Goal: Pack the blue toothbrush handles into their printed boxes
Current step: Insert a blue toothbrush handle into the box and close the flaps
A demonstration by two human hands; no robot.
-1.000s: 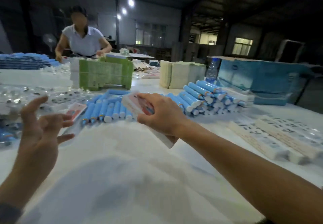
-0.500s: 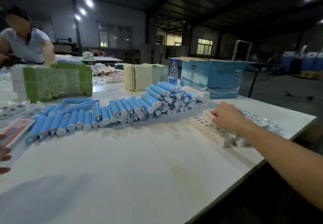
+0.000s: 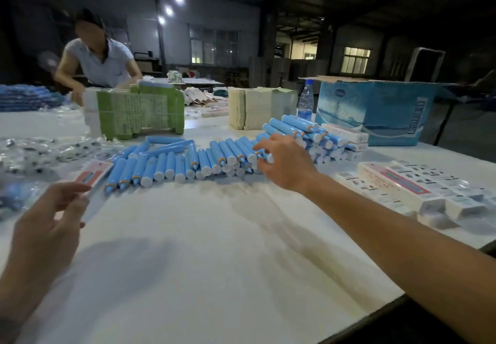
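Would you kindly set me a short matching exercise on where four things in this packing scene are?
Things:
1. water bottle
2. left hand
3. right hand
4. packed printed boxes

Places or states:
A. reaching over the row of blue handles
B. lying at the table's right edge
C. holding a flat printed box
D. standing beside the big blue carton

Pairs: 1-D, 2-C, 3-A, 4-B
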